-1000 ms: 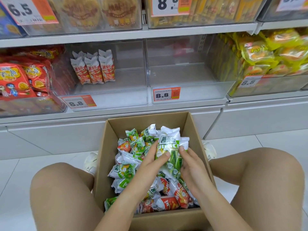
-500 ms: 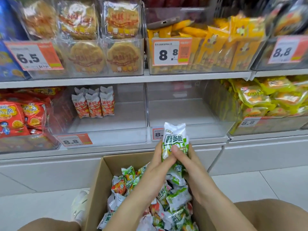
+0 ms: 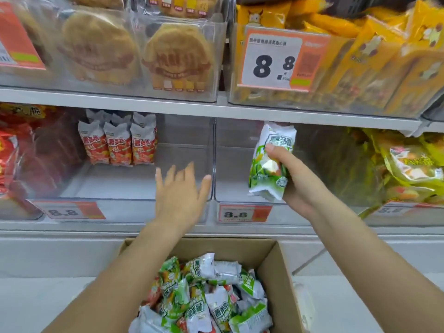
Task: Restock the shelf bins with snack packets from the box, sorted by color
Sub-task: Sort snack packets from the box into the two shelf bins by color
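Observation:
My right hand (image 3: 292, 179) grips a bundle of green snack packets (image 3: 271, 159), held upright at the mouth of the clear right bin (image 3: 230, 169), which holds nothing else I can see. My left hand (image 3: 179, 193) is open with fingers spread, hovering in front of the clear left bin (image 3: 144, 186). That bin has several orange packets (image 3: 117, 143) standing at its back left. Below, the cardboard box (image 3: 276, 263) holds a pile of mixed green and orange packets (image 3: 204, 296).
Red snack bags (image 3: 14, 152) fill the bin at far left and yellow bags (image 3: 408, 164) the bin at far right. The upper shelf (image 3: 216, 109) carries bins of round cakes (image 3: 177, 58) and orange-yellow packs (image 3: 384, 56). Price tags hang on the bin fronts.
Both hands lifted the green packets out of the box. Now the right hand alone carries them up to the right bin, while the left hand has let go and spread open. The view has moved closer.

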The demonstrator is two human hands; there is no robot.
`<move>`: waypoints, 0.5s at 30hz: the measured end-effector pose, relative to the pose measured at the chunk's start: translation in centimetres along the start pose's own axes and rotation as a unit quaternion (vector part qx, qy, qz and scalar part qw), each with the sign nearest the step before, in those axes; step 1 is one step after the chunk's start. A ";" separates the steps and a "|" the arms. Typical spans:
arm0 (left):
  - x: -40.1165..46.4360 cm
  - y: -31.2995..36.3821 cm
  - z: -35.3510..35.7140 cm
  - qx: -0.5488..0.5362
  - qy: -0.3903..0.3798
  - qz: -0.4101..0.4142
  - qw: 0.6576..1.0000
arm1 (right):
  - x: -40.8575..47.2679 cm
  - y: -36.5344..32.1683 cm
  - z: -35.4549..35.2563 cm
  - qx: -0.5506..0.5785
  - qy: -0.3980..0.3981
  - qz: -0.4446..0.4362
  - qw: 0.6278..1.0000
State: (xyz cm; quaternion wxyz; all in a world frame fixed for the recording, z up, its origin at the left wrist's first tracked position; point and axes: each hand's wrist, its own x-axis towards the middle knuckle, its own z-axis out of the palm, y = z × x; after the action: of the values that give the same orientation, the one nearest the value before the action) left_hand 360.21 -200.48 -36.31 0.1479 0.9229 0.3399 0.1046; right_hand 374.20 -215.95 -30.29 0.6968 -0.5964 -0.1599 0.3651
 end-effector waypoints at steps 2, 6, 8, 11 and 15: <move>0.9 -0.5 1.1 0.059 0.032 0.052 0.996 | 3.1 0.3 0.2 -0.025 0.026 0.014 0.999; 1.2 -0.9 2.1 0.081 0.088 0.070 0.990 | 9.6 1.7 0.7 -0.112 0.074 0.031 0.990; 1.2 -1.0 2.2 0.096 0.125 0.078 0.985 | 12.0 2.6 0.7 -0.189 0.074 0.008 0.979; 1.1 -0.9 2.1 0.090 0.130 0.090 0.983 | 14.1 2.8 2.1 -0.232 0.032 -0.019 0.972; 1.1 -0.9 2.2 0.064 0.149 0.097 0.982 | 16.6 3.4 2.6 -0.217 -0.010 -0.053 0.975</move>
State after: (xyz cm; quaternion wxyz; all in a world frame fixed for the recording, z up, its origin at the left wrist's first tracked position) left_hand 361.21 -199.56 -38.59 0.0253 0.9330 0.2733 0.2327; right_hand 382.74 -202.42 -36.48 0.5675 -0.7202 -0.2737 0.2904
